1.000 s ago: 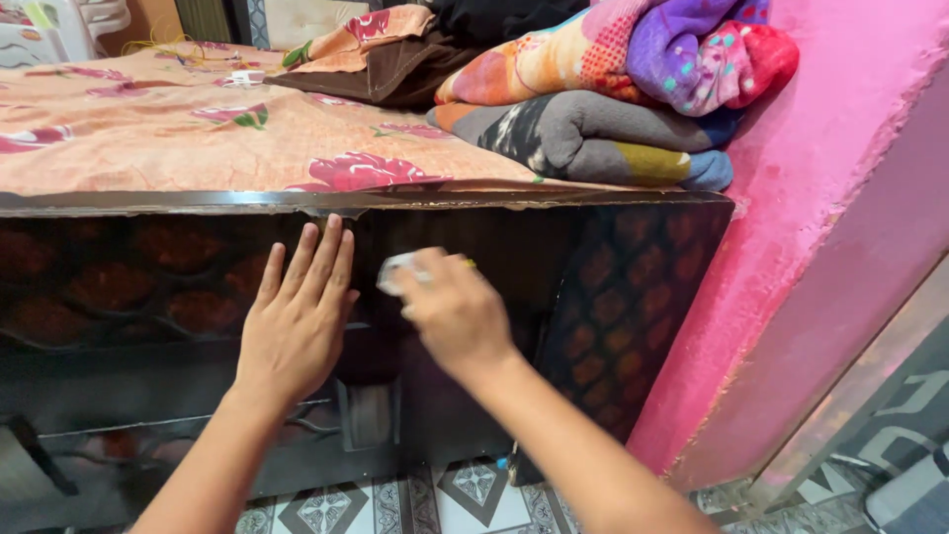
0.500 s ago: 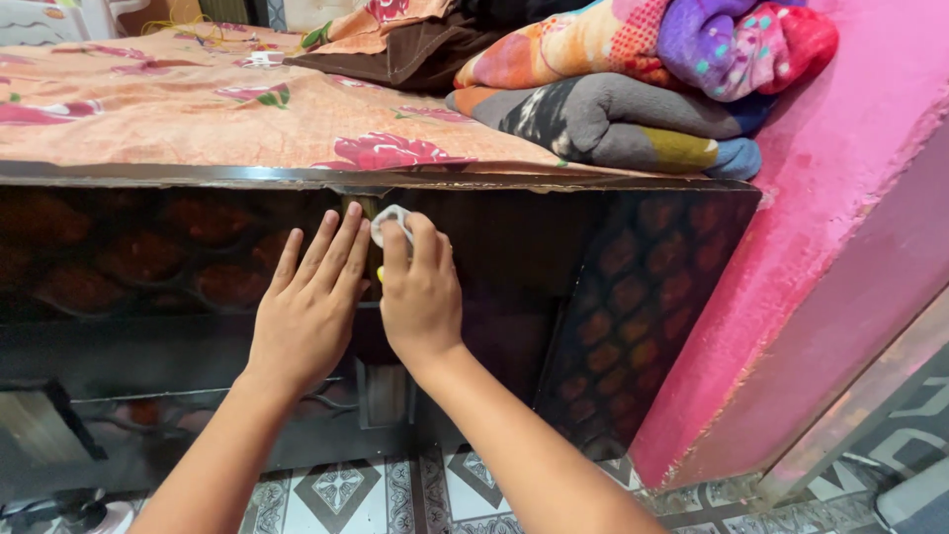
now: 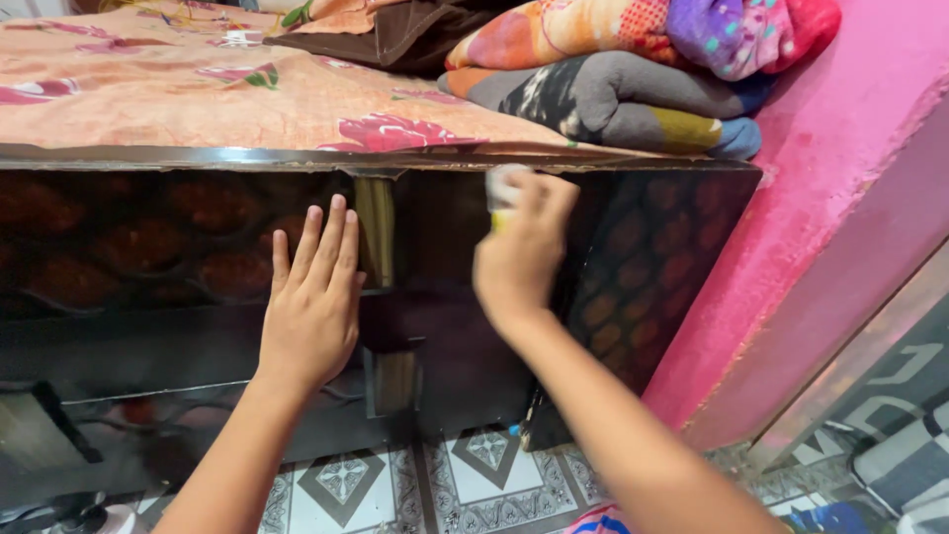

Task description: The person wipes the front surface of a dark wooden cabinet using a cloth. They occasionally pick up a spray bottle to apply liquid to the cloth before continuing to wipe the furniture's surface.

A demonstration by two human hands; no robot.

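Currently left hand (image 3: 314,297) lies flat against the dark glossy bed-frame panel (image 3: 148,267), palm on the surface, fingers (image 3: 321,237) straight, close together and pointing up, thumb slightly out to the right. Right hand (image 3: 519,252) is higher and further right, just under the top edge of the panel, curled around a small whitish pad (image 3: 501,186) with a bit of yellow showing below it; the picture is motion-blurred there, so I can't tell whether it is a sponge or a cloth, nor exactly how the fingers pinch it. The pad is against the upper part of the panel, near the metal trim strip (image 3: 198,156) that runs along the top. Between the two hands a vertical brownish-gold strip (image 3: 376,232) shows in the panel; the left hand's fingertips sit just beside it. Panel carries a reddish diamond pattern, visible on both sides. Above it: mattress with a peach floral sheet (image 3: 178,89), and at the right end a stack of folded blankets (image 3: 613,79), grey at the bottom, orange and purple on top. Pink wall (image 3: 850,198) stands right of the bed. Patterned floor tiles (image 3: 415,485) below.
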